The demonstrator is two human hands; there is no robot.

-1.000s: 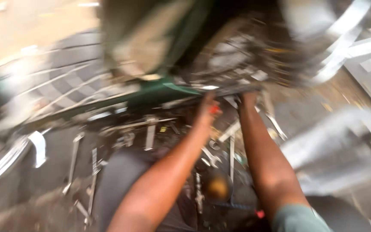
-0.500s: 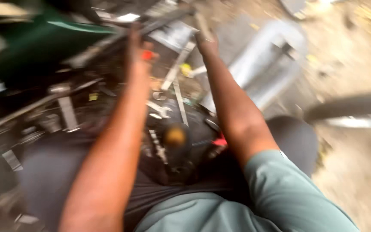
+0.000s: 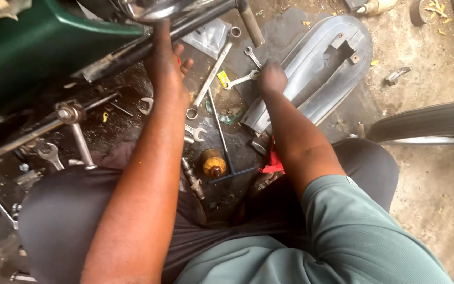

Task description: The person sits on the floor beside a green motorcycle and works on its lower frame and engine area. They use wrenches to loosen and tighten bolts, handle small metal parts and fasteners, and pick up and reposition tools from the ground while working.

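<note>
While the view has steadied since earlier, left hand [image 3: 165,63] grips a dark metal bar [image 3: 132,50]; right hand [image 3: 272,79] closes on a shiny steel spanner [image 3: 241,80].

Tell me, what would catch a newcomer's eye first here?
Two bare arms reach forward: the left hand rests against a dark metal bar beside a green machine body at upper left, and the right hand lies on the ground among scattered spanners. A grey curved cover lies at upper right, with a tyre at the right edge.
</note>
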